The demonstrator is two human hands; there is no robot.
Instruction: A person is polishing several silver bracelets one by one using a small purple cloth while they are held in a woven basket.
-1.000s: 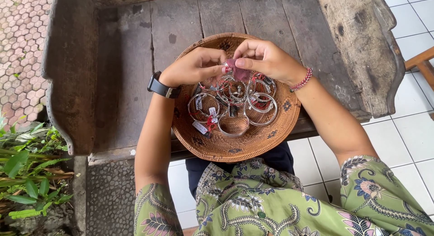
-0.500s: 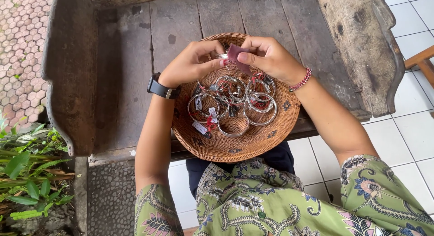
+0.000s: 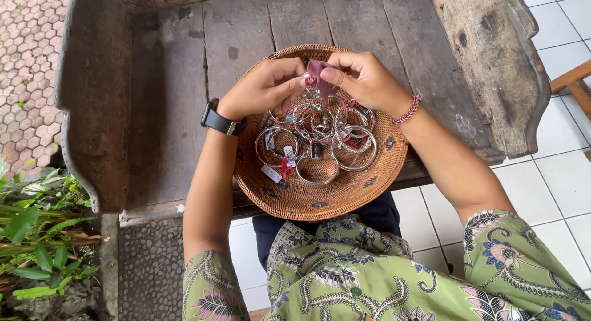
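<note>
A round woven basket tray (image 3: 308, 201) rests on a weathered wooden bench (image 3: 166, 99). Several silver bangles (image 3: 354, 148) with small tags and red strings lie in it. Both hands meet above the tray's far side. My left hand (image 3: 261, 87), with a black watch at the wrist, and my right hand (image 3: 366, 81), with a red bead bracelet, pinch a small dark pink cloth (image 3: 319, 75) between their fingertips. A piece of jewellery inside the cloth is mostly hidden.
The bench has a raised carved arm (image 3: 492, 68) on the right and a thick side (image 3: 92, 112) on the left. White floor tiles (image 3: 554, 179) lie to the right, green plants (image 3: 37, 235) at lower left, and green patterned sleeves at the bottom.
Both hands have lifted slightly away from the bangles and drawn the pink cloth up between the fingertips. The tray and bangles have not moved.
</note>
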